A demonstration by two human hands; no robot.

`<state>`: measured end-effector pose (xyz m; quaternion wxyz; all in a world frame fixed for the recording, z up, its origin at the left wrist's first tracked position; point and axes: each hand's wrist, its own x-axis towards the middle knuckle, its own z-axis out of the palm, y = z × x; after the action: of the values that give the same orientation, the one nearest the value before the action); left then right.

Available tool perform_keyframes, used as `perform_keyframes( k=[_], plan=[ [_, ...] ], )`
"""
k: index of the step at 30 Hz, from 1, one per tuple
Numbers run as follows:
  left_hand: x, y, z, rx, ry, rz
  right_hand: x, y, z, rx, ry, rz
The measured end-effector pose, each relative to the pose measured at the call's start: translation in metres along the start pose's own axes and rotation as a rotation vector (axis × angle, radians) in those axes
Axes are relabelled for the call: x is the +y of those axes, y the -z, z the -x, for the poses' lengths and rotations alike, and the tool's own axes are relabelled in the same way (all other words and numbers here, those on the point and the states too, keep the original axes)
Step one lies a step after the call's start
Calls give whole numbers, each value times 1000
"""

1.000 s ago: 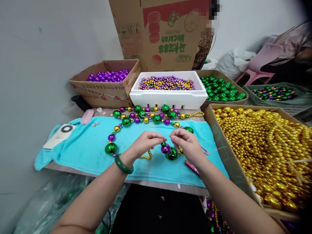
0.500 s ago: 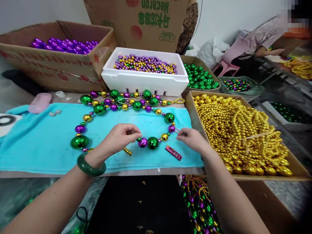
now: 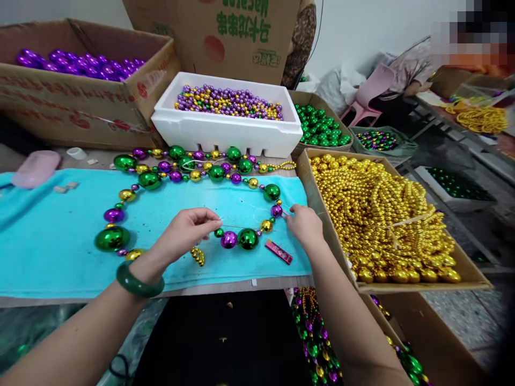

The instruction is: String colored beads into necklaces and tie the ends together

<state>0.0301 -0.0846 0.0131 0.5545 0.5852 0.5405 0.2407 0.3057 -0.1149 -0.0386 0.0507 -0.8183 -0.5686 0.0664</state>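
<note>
My left hand (image 3: 193, 230), a green bangle (image 3: 140, 279) on its wrist, pinches the end of a thin clear string (image 3: 235, 226) above the near side of a bead necklace (image 3: 248, 238). Large green, purple and gold beads make up this necklace, laid in a loop on a turquoise towel (image 3: 64, 236). Just below my left fingers lies a short strand of small gold beads (image 3: 197, 256). At the loop's right end, my right hand (image 3: 303, 225) is closed on a thin pink thing whose kind I cannot make out, beside a purple bead (image 3: 276, 210). A small pink packet (image 3: 278, 251) lies between the hands.
Behind the towel stand a cardboard box of purple beads (image 3: 153, 91) and a white foam box (image 3: 225, 131) of mixed beads. A tray of gold bead strands (image 3: 470, 284) is at the right. Another necklace (image 3: 216, 172) lies along the back. A person's sleeve (image 3: 414, 59) shows far right.
The view has shifted, so most things sit farther left. My right hand has turned, its fingers now closer to the purple bead. My left hand keeps its pinch, with the string stretched out more visibly.
</note>
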Motion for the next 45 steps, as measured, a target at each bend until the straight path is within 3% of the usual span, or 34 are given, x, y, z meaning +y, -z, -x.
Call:
perform_keyframes(
  k=[3,8,14,17,19,21,24,26,32,36,45],
  plan=[
    [-1,0,1,-6,20,37,0,-7,-13,-172,-83,64],
    [-6,4,-1,-26,51,107,14,0,-13,-195,-137,51],
    [-8,8,-4,-59,5,154,27,38,28,141,-146,-326],
    [-7,7,-4,-60,-35,145,9,54,61,365,65,-387],
    [-7,6,-4,-67,-57,142,-10,54,79,420,217,-479],
    [-6,5,-5,-79,-68,140,-30,46,89,247,347,-737],
    [-4,4,-4,-114,-87,152,-52,27,90,-181,439,-1097],
    [-3,4,-3,-152,-90,165,-59,19,84,-306,443,-1165],
    [3,4,3,-208,-81,199,-64,24,64,-415,504,-1061],
    [4,3,5,-227,-109,206,-69,21,60,-399,509,-1026],
    [6,-1,6,-266,-107,182,-75,8,58,-463,468,-1215]
  ],
)
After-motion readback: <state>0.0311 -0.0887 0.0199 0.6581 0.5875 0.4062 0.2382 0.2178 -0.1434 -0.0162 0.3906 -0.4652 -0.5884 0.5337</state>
